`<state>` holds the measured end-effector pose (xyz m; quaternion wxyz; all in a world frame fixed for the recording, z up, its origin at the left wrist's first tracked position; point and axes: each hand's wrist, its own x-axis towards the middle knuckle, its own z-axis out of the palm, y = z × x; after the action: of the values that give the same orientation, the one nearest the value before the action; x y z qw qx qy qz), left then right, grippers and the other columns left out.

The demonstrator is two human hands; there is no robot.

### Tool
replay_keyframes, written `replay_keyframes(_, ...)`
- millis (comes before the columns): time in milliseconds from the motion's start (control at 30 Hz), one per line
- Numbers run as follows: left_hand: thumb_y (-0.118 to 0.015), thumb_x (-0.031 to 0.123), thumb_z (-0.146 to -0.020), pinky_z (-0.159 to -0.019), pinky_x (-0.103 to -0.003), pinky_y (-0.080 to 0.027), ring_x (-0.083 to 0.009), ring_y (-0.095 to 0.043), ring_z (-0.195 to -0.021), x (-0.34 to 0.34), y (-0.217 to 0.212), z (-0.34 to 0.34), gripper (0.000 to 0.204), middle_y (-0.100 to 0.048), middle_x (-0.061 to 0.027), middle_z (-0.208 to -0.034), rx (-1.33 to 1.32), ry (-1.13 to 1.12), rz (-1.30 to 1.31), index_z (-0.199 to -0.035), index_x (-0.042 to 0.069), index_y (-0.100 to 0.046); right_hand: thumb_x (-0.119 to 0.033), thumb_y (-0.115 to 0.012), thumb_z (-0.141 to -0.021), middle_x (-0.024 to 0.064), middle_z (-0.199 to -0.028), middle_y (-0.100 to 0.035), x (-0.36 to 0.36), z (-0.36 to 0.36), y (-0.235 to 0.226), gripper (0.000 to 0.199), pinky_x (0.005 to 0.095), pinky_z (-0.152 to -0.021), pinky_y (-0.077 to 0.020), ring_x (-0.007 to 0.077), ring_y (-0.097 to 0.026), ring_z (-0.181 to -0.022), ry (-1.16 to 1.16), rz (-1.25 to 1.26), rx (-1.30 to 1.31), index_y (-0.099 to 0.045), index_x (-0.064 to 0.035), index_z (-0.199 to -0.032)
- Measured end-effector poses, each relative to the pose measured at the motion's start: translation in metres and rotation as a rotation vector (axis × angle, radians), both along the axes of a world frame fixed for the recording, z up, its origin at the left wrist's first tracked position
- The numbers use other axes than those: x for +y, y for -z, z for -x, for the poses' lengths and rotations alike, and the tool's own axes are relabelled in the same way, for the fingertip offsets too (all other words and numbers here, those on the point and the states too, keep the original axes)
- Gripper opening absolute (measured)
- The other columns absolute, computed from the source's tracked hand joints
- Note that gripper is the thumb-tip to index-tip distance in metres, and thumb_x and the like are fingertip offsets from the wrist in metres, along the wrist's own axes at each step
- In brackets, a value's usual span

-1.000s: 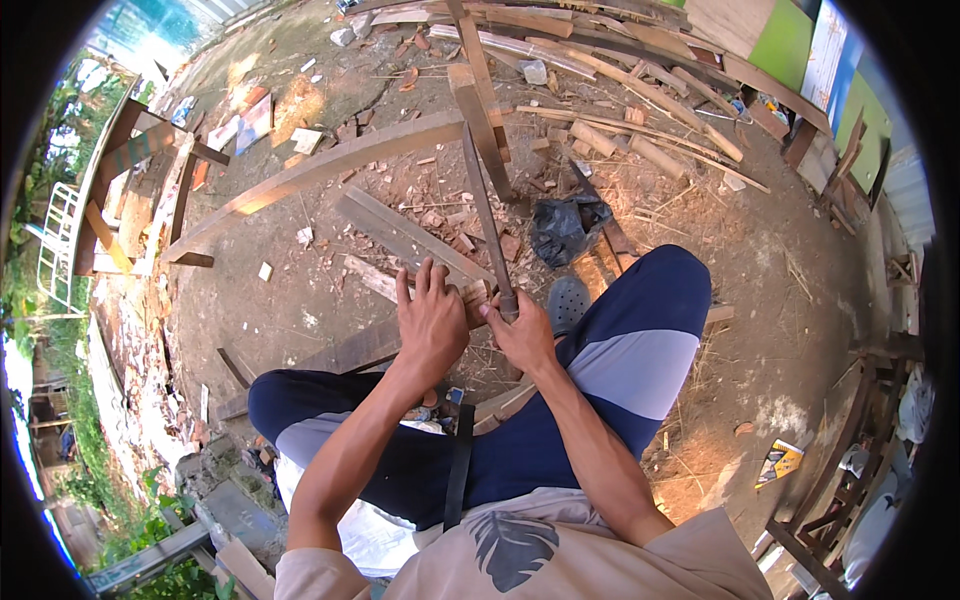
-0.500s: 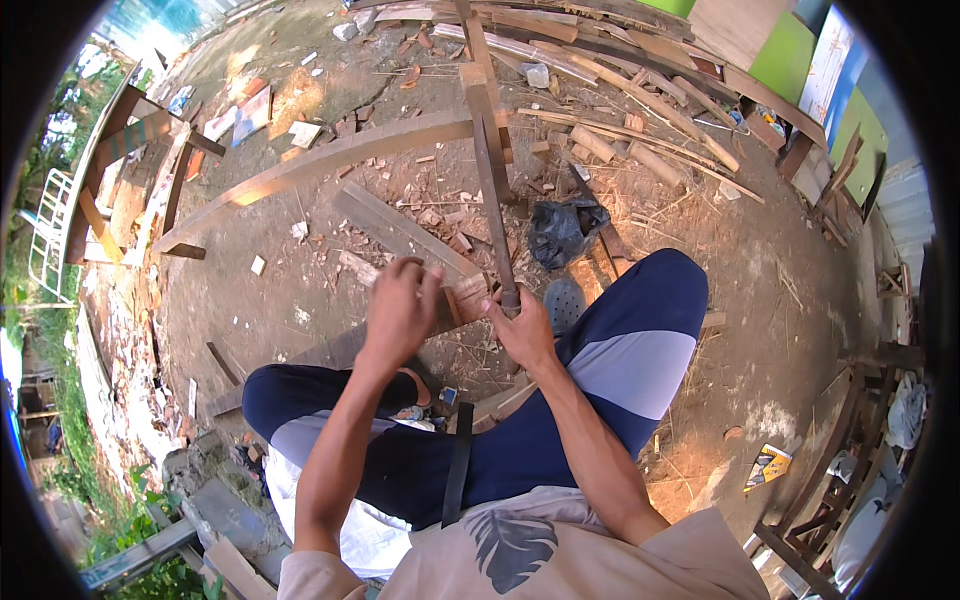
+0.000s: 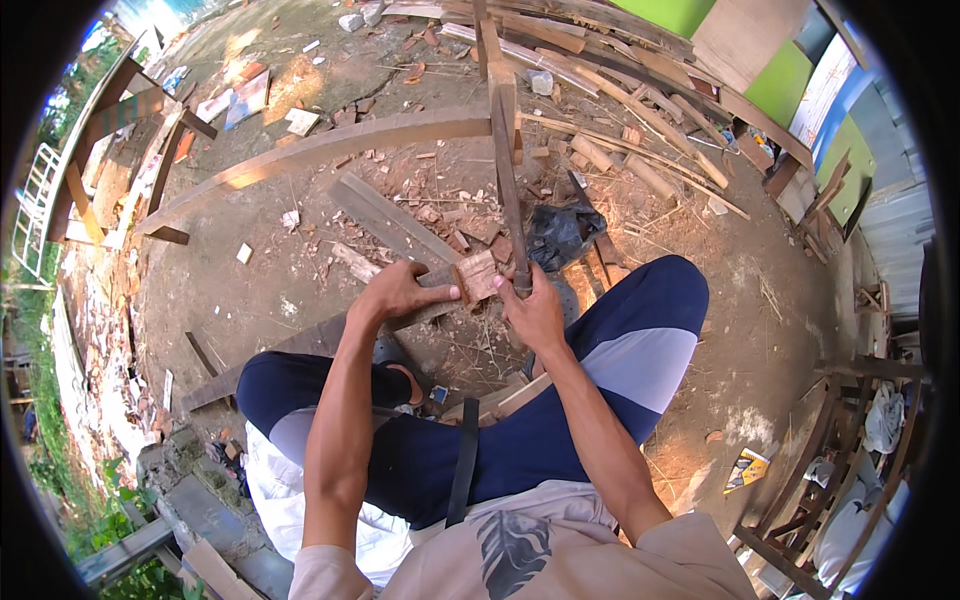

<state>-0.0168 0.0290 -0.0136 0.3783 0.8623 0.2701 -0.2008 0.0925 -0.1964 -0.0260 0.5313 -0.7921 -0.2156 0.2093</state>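
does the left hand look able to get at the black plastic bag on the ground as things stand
Probably not easily. The left hand is gripping the wooden block, and the black plastic bag lies beyond the long slat that the right hand holds upright. The block would have to be let go, and the reach would cross that slat.

Outdoor yard, bare dirt ground [image 3: 280, 290], hard sun w/ bright patches far left. Long curved timber beam [image 3: 330, 150] runs across far side, left to centre. Pile of planks & poles [image 3: 620, 90] far right, scattered offcuts and wood chips all over the dirt. Black plastic bag [image 3: 560, 232] mid-ground. Green and blue panels [image 3: 790, 75] lean along far-right edge, corrugated sheet wall [image 3: 885, 225] right. Wooden frames/chairs [image 3: 840, 440] stacked near right, cloth draped on one. Left edge: white railing [image 3: 35, 200], greenery, rubble strip. Concrete blocks [image 3: 190, 490] near left. Small yellow packet [image 3: 745, 468] on ground near right.
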Motion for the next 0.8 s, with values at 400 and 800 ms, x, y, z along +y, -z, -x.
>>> replay_keyframes(400, -0.026, 0.061, -0.103, -0.09, -0.052, -0.05, -0.0486, -0.066, -0.098, -0.005, -0.012, -0.003, 0.082, -0.068, -0.034, -0.094, -0.127, -0.276, -0.209, -0.095, -0.006, -0.073, -0.031, -0.067, -0.096, 0.0111, -0.061, -0.06, -0.033, 0.079, -0.01, 0.034, 0.0362, -0.054, -0.044, 0.022, -0.06, -0.054, -0.013, 0.153, -0.142, -0.062, 0.0018, -0.093)
replay_keyframes(800, -0.03, 0.051, -0.103, -0.089, -0.053, -0.051, -0.0502, -0.067, -0.093, -0.016, -0.029, -0.025, 0.073, -0.069, -0.033, -0.091, -0.197, -0.349, -0.238, -0.091, -0.008, -0.072, -0.024, -0.064, -0.097, 0.0121, -0.06, -0.059, -0.012, 0.065, -0.041, 0.027, 0.0368, -0.053, -0.0457, 0.0254, -0.062, -0.052, -0.02, 0.091, -0.258, -0.059, 0.0018, -0.093)
